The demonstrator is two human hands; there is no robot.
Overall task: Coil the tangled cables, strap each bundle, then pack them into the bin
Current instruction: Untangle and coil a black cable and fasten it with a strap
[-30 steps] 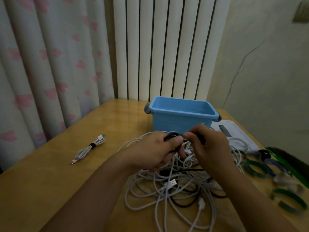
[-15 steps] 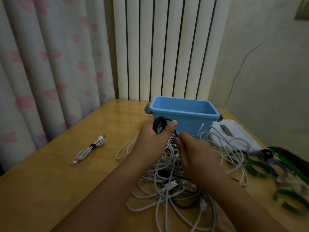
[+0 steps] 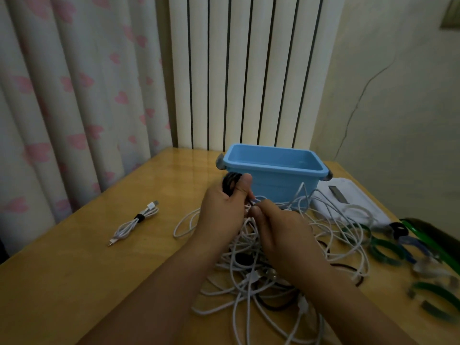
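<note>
Just beyond the hands: blue bin. Left hand grips black cable coil; right hand pinches white cable over tangled pile. Strapped bundle far left, straps right, wooden table.

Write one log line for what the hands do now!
left hand: grips black cable coil | right hand: pinches cable | bin: empty

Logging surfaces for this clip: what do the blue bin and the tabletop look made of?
Blue bin: apparently moulded plastic, smooth, with a uniform colour and rolled rim. Table: looks like wood or wood veneer under glossy varnish, judging by its yellow-brown tone and reflections near the far edge.
</note>
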